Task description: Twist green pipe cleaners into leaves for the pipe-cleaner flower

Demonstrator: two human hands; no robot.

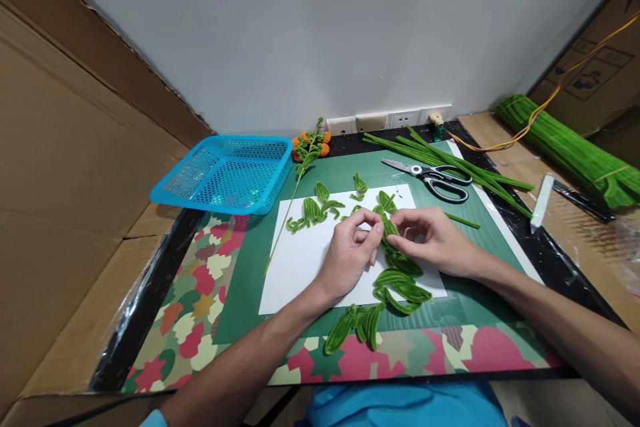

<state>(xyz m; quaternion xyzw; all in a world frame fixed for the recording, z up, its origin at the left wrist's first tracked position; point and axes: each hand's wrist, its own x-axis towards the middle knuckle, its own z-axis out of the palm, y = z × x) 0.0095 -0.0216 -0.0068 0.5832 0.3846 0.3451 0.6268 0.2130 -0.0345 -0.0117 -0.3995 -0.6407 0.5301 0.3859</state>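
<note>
Between my hands is a green pipe-cleaner leaf, held above the white paper. My left hand pinches its left edge with thumb and forefinger. From the other side, my right hand grips the same leaf between thumb and fingers. Just below lie more pipe-cleaner leaves, some curled together. A further leaf cluster rests near the front edge of the mat. Several smaller leaves are spread over the paper's upper left. Part of the held leaf is hidden by my fingers.
Scissors lie partly spread behind my right hand, beside loose green pipe cleaners. A blue basket stands at left, near a green stem with orange flowers. A pipe-cleaner bundle and white-handled tool are at right.
</note>
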